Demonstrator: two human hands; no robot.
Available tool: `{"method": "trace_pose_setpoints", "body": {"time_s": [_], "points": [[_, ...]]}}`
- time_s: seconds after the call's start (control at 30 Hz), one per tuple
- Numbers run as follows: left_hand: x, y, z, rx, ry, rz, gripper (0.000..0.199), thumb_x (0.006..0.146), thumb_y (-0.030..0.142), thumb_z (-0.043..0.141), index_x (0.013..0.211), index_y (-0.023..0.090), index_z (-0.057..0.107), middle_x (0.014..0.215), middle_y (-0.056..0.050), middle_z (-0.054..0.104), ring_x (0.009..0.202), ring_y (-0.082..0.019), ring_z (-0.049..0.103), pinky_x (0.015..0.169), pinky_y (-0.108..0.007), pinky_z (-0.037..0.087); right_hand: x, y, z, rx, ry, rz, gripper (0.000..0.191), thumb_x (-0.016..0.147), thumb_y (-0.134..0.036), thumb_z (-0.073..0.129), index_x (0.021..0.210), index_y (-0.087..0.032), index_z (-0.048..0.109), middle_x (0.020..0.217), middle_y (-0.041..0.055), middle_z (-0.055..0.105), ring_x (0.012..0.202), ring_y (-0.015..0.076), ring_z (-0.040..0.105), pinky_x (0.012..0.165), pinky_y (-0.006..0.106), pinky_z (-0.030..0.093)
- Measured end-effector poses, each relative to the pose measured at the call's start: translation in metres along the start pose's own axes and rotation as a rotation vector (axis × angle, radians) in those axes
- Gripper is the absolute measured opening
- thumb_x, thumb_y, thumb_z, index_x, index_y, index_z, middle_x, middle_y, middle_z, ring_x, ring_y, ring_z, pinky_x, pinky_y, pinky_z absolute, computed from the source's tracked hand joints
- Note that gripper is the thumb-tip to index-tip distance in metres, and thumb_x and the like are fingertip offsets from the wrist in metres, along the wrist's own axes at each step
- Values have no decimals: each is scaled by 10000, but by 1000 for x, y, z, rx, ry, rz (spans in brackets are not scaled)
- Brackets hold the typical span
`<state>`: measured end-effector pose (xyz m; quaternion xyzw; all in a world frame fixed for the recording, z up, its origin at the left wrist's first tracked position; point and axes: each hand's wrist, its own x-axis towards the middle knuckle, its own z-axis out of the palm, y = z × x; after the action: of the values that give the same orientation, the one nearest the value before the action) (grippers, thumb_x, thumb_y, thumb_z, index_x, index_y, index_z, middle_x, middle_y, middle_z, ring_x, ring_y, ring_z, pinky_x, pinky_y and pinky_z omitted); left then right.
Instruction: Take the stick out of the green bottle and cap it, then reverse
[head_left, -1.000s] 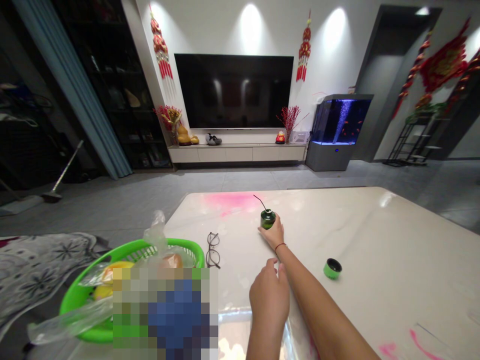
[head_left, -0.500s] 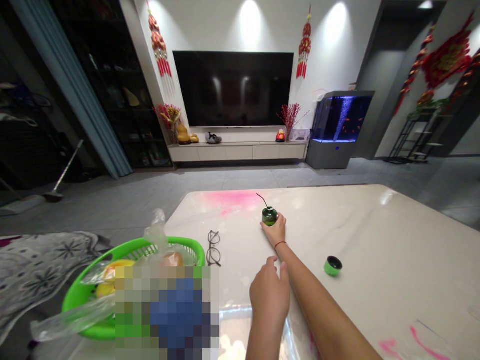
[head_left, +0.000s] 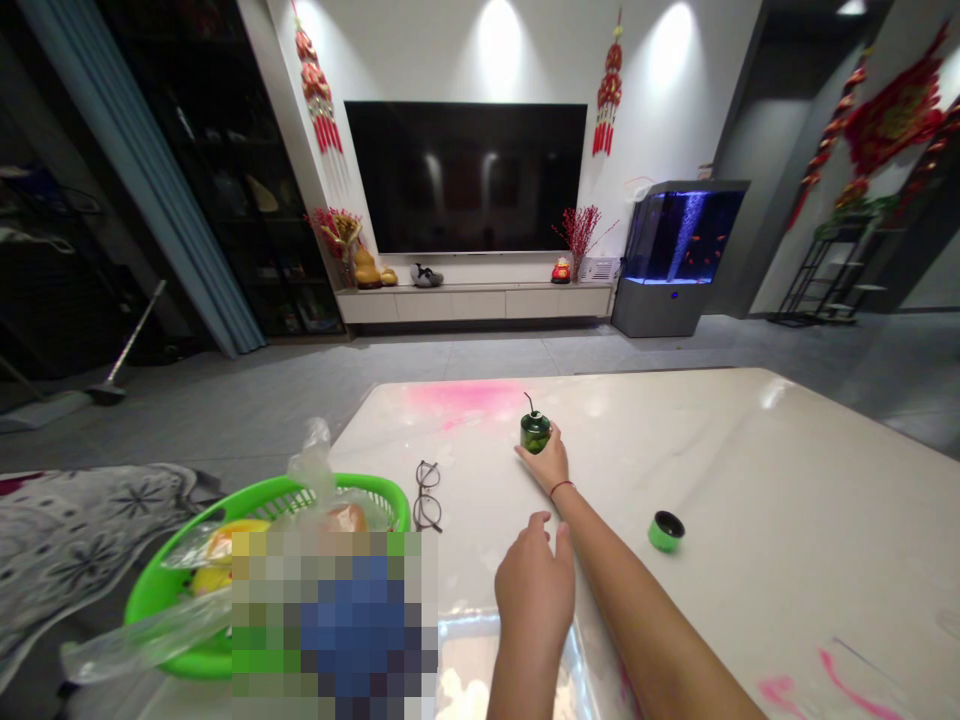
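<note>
My right hand [head_left: 544, 467] rests against the small dark-green jar [head_left: 535, 432] on the tabletop [head_left: 750, 450]; I cannot tell whether it grips; my left hand [head_left: 534, 590] hangs loosely curled, holding nothing; a green cap [head_left: 666, 531] lies well off to the right.

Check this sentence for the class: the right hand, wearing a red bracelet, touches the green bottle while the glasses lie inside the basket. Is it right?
No. The head view shows the glasses lying on the table, beside the basket, not inside it. The right hand, wearing a red bracelet, touches the green bottle.
</note>
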<state>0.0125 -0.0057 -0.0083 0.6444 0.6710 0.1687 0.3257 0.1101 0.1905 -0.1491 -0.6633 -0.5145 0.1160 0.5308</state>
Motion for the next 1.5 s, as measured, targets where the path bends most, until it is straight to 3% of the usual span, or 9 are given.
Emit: {"method": "trace_pose_setpoints", "body": {"time_s": [0.23, 0.4, 0.6, 0.73, 0.97, 1.5], "points": [[-1, 0, -1, 1, -12, 7, 419, 843, 402, 314, 1168, 218, 504, 1081, -67, 630, 980, -187, 570, 759, -263, 383, -1, -2, 3, -143, 95, -16, 705, 564, -356, 669, 1162, -99, 400, 1142, 186, 499, 1097, 309, 458, 919, 413, 362], [-1, 2, 1, 9, -19, 31, 401, 840, 406, 310, 1118, 224, 536, 1049, -57, 642, 956, -188, 577, 751, -266, 380, 0, -5, 1, -161, 65, -3, 659, 586, -322, 628, 1159, -98, 392, 1102, 169, 537, 1014, 296, 509, 888, 392, 387], [2, 2, 3, 32, -25, 38, 416, 838, 414, 311, 1131, 215, 530, 1065, -67, 635, 961, -191, 575, 751, -263, 380, 2, -3, -2, -109, -11, 33, 568, 593, -231, 582, 1128, -179, 401, 960, 72, 613, 875, 232, 571, 788, 334, 436], [2, 2, 3, 35, -31, 57, 424, 838, 425, 306, 1129, 216, 531, 1062, -64, 637, 963, -194, 575, 761, -270, 384, 3, -1, -2, -116, -43, 21, 527, 575, -202, 590, 1079, -178, 436, 944, 70, 616, 879, 227, 570, 780, 323, 434], [0, 2, 1, 53, -42, 58, 425, 835, 423, 308, 1125, 210, 533, 1077, -67, 632, 977, -203, 572, 777, -283, 387, 2, -2, 1, -160, 56, -22, 559, 538, -388, 675, 1013, -169, 476, 998, 107, 578, 957, 269, 530, 845, 379, 398], [1, 0, 4, 102, -23, 87, 449, 845, 430, 285, 1143, 200, 531, 1085, -78, 629, 996, -217, 564, 797, -304, 387, 1, -3, 0, -83, 150, 51, 582, 562, -250, 604, 1104, -132, 428, 1055, 141, 508, 1014, 273, 499, 894, 377, 397]]}}
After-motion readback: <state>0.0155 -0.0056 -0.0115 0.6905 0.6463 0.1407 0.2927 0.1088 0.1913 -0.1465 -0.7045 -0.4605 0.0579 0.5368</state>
